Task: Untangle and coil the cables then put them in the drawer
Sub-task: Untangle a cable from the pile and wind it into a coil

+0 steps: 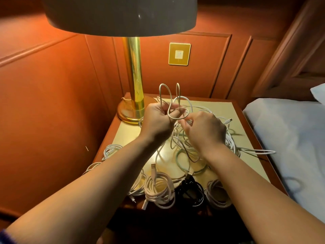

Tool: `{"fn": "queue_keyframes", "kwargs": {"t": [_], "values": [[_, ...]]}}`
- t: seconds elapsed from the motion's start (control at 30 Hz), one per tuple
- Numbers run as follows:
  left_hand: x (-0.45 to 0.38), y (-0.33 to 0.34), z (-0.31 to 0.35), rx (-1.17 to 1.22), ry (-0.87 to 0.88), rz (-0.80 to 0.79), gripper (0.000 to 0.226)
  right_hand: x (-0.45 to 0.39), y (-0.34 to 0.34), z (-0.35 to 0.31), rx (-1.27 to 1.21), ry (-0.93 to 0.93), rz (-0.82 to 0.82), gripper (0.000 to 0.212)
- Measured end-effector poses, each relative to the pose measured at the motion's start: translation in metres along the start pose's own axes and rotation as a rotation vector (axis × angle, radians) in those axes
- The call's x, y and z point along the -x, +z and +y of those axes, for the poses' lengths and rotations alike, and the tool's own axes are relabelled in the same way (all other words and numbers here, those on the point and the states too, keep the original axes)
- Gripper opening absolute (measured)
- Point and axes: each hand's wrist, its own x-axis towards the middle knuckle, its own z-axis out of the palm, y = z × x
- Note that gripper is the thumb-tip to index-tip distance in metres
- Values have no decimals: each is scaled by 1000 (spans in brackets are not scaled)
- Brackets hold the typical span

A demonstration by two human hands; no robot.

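Two bare arms reach over a bedside surface with a cream top, beside a brass lamp. Both hands are raised just right of the lamp's base, working on one pale cable. The left hand is curled into a fist around it, and two tall loops stand up out of that grip. The right hand, a little farther from the lamp, pinches a lower loop of the same cable between thumb and fingertips.

Under the hands, a loose tangle of white cables spreads across the surface away from the lamp, one strand hanging over the edge toward the bed. Along the front edge, nearest the person, lie coiled bundles: white coils and a black coil side by side. A gold wall switch sits on the red panelling right of the lamp stem.
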Motion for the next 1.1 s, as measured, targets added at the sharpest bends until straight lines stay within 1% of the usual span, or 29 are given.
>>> {"fn": "queue_keyframes", "kwargs": {"t": [0.1,0.17,0.3,0.37,0.43,0.5,0.6,0.67,0.7,0.73,0.77,0.83,0.87,0.9,0.93,1.03,1.1], "values": [[-2,-7,21,47,144,19,1,-7,2,6,26,41,-39,30],[-1,-12,34,109,221,38,3,-10,2,9,24,75,-32,30],[-5,-21,40,232,246,145,10,-13,4,10,49,93,-42,30],[-7,-24,36,203,267,158,9,-15,7,9,83,91,-62,31],[-6,-27,30,87,312,103,3,-14,11,8,95,77,-55,35],[-6,-29,21,-6,308,41,8,-12,10,9,47,60,-9,40],[-4,-25,10,-99,185,-16,16,-11,7,9,-116,41,88,39],[-2,-21,9,-156,133,-58,14,-8,6,5,-238,26,120,39],[-2,-19,9,-149,134,-79,12,-6,5,2,-347,40,120,40],[-3,-18,11,-132,144,-93,10,-5,3,0,-517,74,104,40],[-3,-18,14,-116,158,-94,9,-6,-1,-1,-744,128,70,38],[-6,-22,20,-89,169,-86,11,-6,-16,-3,-1229,275,-47,32],[-8,-24,20,-90,169,-94,14,-7,-23,-1,-1396,325,-105,32],[-8,-27,22,-109,169,-111,15,-8,-29,1,-1482,350,-153,33],[-7,-29,22,-139,165,-141,14,-8,-33,4,-1514,350,-190,34],[-2,-30,15,-213,115,-214,10,-5,-35,10,-1509,292,-268,35],[0,-30,14,-252,98,-241,11,-1,-36,12,-1408,223,-269,35]]}}
